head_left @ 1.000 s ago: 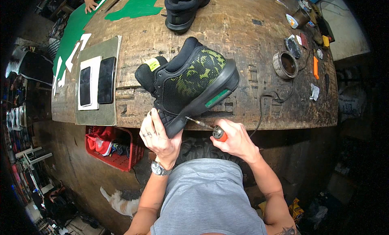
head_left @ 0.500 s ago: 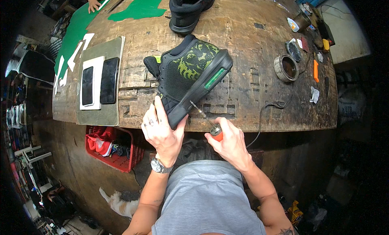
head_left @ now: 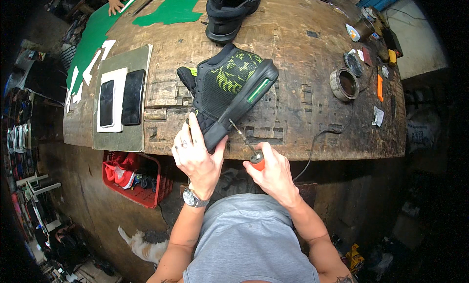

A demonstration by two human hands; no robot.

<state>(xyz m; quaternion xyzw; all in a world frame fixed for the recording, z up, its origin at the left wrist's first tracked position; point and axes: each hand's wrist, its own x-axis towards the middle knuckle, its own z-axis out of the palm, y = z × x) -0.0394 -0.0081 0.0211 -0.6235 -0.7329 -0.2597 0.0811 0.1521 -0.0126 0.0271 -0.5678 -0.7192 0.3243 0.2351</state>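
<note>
My left hand [head_left: 199,153] grips the toe of a black sneaker [head_left: 209,90] with yellow-green patterning and a green window in its sole. The shoe lies tilted on the wooden table, its sole toward the right. In my right hand [head_left: 274,173] is a corded soldering iron with an orange-red handle [head_left: 257,163], my fingers wrapped round it. Its thin metal shaft [head_left: 243,135] points up and left, and the tip meets the seam between sole and upper, near the toe. Part of the handle is hidden by my palm.
A black shoe [head_left: 225,19] stands beyond the sneaker. Two phones [head_left: 133,97] lie on a folder at left. A round tin [head_left: 344,83] and an orange cutter [head_left: 379,86] are on the right. The cord [head_left: 317,136] crosses the near table edge. Another person's hand [head_left: 116,2] touches green sheet material.
My right hand and the soldering iron have shifted slightly left and down, the tip staying by the sole seam. The sneaker has tilted a little; my left hand keeps its grip.
</note>
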